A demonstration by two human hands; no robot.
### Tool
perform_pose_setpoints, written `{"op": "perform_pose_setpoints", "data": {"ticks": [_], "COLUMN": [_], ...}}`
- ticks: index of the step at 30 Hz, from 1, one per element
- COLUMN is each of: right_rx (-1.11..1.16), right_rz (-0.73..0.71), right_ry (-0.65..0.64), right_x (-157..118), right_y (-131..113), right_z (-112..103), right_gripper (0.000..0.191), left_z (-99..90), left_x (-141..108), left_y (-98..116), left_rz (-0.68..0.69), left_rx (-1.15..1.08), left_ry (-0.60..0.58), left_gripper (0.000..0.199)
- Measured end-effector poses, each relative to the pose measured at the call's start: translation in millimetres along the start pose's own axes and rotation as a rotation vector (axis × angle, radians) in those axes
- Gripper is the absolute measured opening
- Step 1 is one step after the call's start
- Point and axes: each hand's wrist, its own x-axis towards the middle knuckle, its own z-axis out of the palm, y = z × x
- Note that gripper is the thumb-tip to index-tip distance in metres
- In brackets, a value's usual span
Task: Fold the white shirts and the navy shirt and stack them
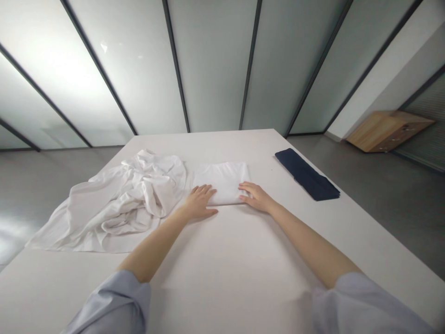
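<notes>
A folded white cloth (224, 178) lies flat as a rough rectangle on the white table (222, 260). My left hand (201, 202) rests on its near left corner, fingers spread, with the thumb on the table side of the near edge. On the right edge of the same cloth lies my right hand (255, 196), its fingers apart and pointing left. Neither hand grips anything. To the left is a crumpled heap of white fabric (128, 199), close beside the folded cloth.
A folded dark blue cloth (306, 174) lies near the table's right edge. Beyond the table stand frosted glass panels (215, 65) with dark frames. A wooden cabinet (385, 131) is on the grey floor at the right.
</notes>
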Motion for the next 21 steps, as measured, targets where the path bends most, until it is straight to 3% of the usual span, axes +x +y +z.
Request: {"op": "perform_pose_setpoints", "data": {"ticks": [4,12,17,21], "right_rx": [0.049,0.077,0.153,0.105], "right_rz": [0.038,0.032,0.089,0.078], "right_ry": [0.032,0.032,0.072,0.094], "right_x": [-6.9,-9.4,-12.8,-13.9], "right_y": [6.4,4.2,7.7,13.1], "right_z": [11.7,6.6,-1.4,-7.7], "right_gripper": [0.040,0.045,0.050,0.074], "left_z": [17.1,17.7,19.6,14.4], "left_x": [-3.1,-3.5,-1.3,0.0], "left_y": [-12.3,-19.8,-30.6,-41.4], "left_rz": [-0.010,-0.029,-0.235,-0.382], "left_rx": [-0.029,-0.113,-0.393,-0.680], "left_ry": [0.051,0.116,0.242,0.351], "left_gripper": [0.059,0.055,0.039,0.032]}}
